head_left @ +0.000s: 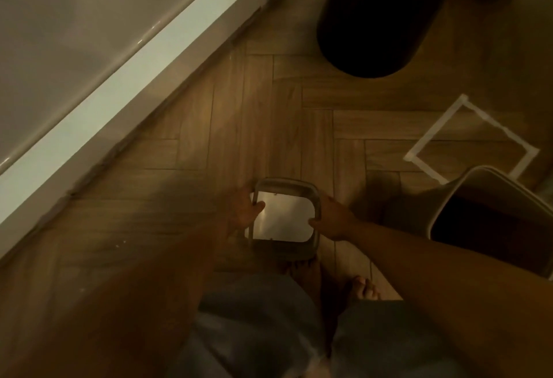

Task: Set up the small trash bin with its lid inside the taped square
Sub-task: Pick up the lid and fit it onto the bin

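Nearest the camera are the person's two bare feet and grey trouser legs. Just beyond them, one lid with a pale swing flap is held by both hands: the left hand has its grip clamped on the lid's left rim, thumb over the edge, and the right hand has its grip clamped on the right rim. To the right stands one small bin, open and without its lid, overlapping the near corner of one taped square. Farther off is one large dark bin. The wooden floor is herringbone, dimly lit, with white furniture on the left.
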Tool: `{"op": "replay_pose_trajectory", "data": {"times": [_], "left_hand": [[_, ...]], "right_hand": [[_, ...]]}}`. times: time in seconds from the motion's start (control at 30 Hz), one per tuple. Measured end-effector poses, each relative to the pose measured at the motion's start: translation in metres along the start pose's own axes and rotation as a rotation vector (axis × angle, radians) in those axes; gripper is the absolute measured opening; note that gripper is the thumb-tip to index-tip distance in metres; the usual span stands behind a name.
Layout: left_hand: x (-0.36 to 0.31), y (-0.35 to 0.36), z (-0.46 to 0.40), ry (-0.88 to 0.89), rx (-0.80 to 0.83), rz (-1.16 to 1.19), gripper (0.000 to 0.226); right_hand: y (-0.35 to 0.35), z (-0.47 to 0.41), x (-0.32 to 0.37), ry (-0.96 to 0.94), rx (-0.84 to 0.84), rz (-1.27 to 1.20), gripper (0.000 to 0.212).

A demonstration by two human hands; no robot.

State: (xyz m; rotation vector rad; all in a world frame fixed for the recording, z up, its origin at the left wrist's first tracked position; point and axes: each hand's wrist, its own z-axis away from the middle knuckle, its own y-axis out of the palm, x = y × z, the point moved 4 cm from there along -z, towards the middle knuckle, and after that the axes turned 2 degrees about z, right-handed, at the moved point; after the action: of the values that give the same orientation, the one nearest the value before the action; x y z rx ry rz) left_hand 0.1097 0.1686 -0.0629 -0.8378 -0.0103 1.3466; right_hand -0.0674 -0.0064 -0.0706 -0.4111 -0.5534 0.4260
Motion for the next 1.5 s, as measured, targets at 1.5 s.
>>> {"op": "replay_pose_trajectory", "data": {"times": [1.5], "left_hand": [[-0.266,-0.096,0.096,0.366,-0.484,0.259,0.021]], "right_hand": [[-0.181,0.192,0.016,-0.227,-0.515,-0.271,0.022]]}}
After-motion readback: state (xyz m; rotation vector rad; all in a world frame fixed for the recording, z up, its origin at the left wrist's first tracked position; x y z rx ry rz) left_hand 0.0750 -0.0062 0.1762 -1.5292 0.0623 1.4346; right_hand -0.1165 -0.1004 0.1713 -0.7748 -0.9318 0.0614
